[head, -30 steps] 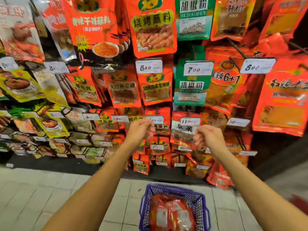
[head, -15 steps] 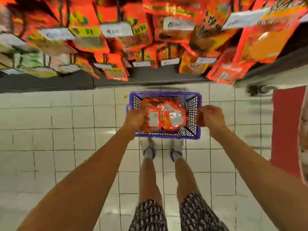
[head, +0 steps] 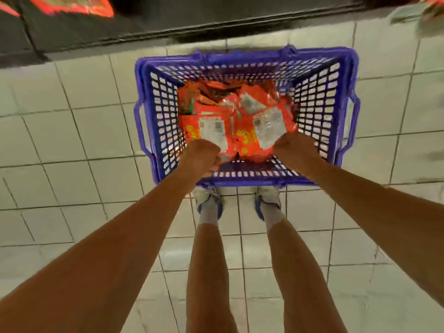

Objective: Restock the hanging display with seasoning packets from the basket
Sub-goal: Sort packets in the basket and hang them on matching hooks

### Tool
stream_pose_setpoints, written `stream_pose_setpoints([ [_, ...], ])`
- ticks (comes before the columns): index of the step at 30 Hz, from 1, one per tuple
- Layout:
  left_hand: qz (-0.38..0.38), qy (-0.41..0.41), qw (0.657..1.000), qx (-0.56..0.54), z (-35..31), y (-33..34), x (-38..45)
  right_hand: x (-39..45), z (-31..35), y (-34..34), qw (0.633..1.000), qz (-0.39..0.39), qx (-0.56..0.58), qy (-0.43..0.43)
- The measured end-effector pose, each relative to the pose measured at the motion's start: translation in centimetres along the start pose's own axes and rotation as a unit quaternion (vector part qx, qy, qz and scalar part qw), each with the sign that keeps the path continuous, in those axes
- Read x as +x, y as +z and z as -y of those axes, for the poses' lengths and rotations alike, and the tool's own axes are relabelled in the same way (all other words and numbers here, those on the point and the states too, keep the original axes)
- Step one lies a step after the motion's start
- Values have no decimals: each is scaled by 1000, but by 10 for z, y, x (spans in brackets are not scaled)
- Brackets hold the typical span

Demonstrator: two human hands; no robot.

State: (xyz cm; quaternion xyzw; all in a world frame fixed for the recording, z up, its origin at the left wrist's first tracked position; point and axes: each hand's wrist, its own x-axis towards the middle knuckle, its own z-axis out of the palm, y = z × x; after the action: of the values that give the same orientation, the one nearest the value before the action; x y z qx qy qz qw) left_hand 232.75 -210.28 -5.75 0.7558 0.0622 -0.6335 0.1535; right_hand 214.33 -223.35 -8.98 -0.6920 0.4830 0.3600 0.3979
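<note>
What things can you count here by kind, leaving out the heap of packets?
Basket: 1
Hands: 2, left and right
Shoes: 2, at and
Total: 5
The packets overlap too much to count.

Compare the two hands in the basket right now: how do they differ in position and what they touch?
The left hand sits at the near-left corner of the purple basket, by the packet with the barcode label; the right hand sits further right, at a packet with a clear window. The left hand reads as a rounded fist; the right hand's fingers are hidden. Both reach inside the basket with fingers curled.
</note>
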Motion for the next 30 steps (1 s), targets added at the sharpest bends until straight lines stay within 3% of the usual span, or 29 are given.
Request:
stream_pose_setpoints([
  [2,5,-16,1000,0,13,0,31,29,-1,14,999,-34,-35,-13],
  [4,-40,-5,999,16,22,-1,62,58,-3,22,996,-62,-54,-36],
  [8,-61,43,995,70,19,-9,107,105,2,24,956,-74,-240,-149],
  [13,-6,9,980,196,3,-4,127,110,6,25,934,-73,-325,-131],
  [16,-14,25,966,258,11,-1,128,104,3,24,928,-73,-350,-102],
  [20,-27,68,972,224,14,-3,136,98,-5,14,961,-48,-249,-115],
  [23,-25,57,974,216,9,-4,144,97,-6,6,979,-52,-146,-129],
  [26,-34,62,969,235,7,-2,150,95,-9,4,984,-85,-82,-136],
  [30,-61,89,959,262,10,-5,154,88,-9,9,989,-70,-15,-132],
])
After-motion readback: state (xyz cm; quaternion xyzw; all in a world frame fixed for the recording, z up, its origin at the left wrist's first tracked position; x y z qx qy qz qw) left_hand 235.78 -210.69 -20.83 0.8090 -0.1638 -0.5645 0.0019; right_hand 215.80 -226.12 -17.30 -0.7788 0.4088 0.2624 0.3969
